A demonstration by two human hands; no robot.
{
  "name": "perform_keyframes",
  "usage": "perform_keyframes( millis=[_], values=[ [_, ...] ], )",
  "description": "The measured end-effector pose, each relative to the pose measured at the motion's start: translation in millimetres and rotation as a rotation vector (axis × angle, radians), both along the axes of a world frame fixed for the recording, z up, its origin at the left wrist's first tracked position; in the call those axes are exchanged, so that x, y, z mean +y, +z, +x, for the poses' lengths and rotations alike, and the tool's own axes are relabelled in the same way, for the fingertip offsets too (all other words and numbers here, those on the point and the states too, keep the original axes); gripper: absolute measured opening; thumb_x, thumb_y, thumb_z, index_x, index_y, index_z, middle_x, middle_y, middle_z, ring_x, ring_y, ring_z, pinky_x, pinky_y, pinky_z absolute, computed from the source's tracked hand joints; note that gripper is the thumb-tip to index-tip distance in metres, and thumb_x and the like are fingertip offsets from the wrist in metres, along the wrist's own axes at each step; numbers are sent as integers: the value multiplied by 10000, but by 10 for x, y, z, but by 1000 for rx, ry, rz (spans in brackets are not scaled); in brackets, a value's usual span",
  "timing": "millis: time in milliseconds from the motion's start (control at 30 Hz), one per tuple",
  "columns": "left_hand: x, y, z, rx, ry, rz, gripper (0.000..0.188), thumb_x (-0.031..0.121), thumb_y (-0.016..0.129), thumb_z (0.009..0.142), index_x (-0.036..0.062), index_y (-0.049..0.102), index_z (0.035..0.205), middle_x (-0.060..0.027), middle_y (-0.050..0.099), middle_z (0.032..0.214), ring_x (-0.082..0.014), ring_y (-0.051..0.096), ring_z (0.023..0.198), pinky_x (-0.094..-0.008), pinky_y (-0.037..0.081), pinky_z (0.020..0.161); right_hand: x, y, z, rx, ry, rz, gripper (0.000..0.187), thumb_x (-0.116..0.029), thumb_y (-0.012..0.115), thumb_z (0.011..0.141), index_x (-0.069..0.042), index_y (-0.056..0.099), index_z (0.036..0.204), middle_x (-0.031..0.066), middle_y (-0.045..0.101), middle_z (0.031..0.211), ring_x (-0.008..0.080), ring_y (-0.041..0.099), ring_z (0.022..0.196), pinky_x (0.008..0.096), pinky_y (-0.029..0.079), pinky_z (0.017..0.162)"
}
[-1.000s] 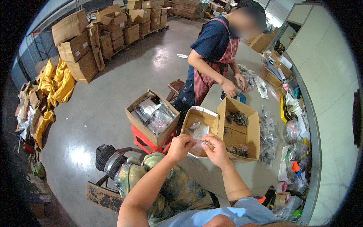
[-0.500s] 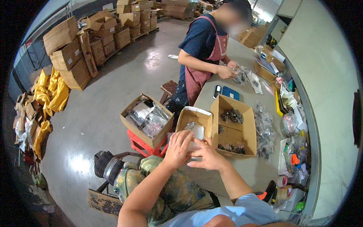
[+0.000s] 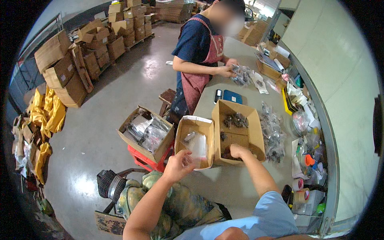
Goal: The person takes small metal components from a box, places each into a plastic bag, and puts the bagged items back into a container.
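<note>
Two open brown cardboard boxes sit side by side on the grey worktable (image 3: 224, 184), right in front of the seated person. The smaller cardboard box (image 3: 196, 140) on the left has clear plastic bags in it; the larger cardboard box (image 3: 237, 132) on the right holds clumps of small dark metal parts. The left hand (image 3: 178, 165) pinches the lower edge of a clear plastic bag (image 3: 196, 147), fingers closed on it, and the bag hangs over the smaller box, just above and to the right of that hand. The right hand (image 3: 239, 151) is down inside the near end of the larger box, among the dark parts; whether it grips any I cannot tell. A third open cardboard box of bagged items (image 3: 146, 132) rests on a red plastic stool (image 3: 145, 159) on the floor to the left. Farther up the table, a person in a red checked apron (image 3: 202, 60) handles another clear bag, with a heap of filled clear bags (image 3: 274, 132) lying beside the larger box.
</note>
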State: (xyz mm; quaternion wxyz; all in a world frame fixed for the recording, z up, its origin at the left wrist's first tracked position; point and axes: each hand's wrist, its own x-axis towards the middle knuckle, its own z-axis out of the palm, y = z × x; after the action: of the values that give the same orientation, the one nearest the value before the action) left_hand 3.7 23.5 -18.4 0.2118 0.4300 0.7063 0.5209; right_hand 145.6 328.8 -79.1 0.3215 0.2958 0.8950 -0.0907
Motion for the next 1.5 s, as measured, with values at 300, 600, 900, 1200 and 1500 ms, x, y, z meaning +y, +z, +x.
perform_keyframes(
  millis=[300,600,900,1200,1500],
  values=[
    [-34,-86,-76,-133,43,-38,414,98,749,685,3,538,1028,-61,646,822,-123,612,722,-276,499,662,493,-85,-207,643,-525,-413,220,-61,561,764,39,534,958,171,561,875,278,554,794,401,445,669],
    [254,-423,-76,-179,-51,49,650,86,776,667,16,391,1186,-69,590,922,-139,563,900,-288,470,778,1242,-1225,-319,719,-761,177,381,-138,273,943,-2,400,1276,203,386,1320,335,405,1189,393,355,956],
    [-34,-255,-68,-332,-239,-7,553,89,759,696,9,461,1155,-54,579,971,-130,547,895,-274,460,786,-688,986,-328,1364,-326,-560,161,-40,665,760,-57,541,861,15,559,788,105,516,706,279,439,617],
    [-82,-129,-60,-442,-399,-4,627,111,769,697,20,434,1220,-29,568,1032,-135,516,981,-294,436,845,-1809,1521,-407,783,521,-217,316,-114,625,747,-99,576,1059,135,614,994,307,613,865,373,503,761],
    [-162,-59,-41,-757,-526,139,420,126,746,719,58,511,1060,14,544,865,-103,497,842,-261,411,771,-1727,1457,-527,974,183,-930,323,37,525,818,-11,431,1124,73,504,1081,139,489,1024,280,402,896]
  ],
)
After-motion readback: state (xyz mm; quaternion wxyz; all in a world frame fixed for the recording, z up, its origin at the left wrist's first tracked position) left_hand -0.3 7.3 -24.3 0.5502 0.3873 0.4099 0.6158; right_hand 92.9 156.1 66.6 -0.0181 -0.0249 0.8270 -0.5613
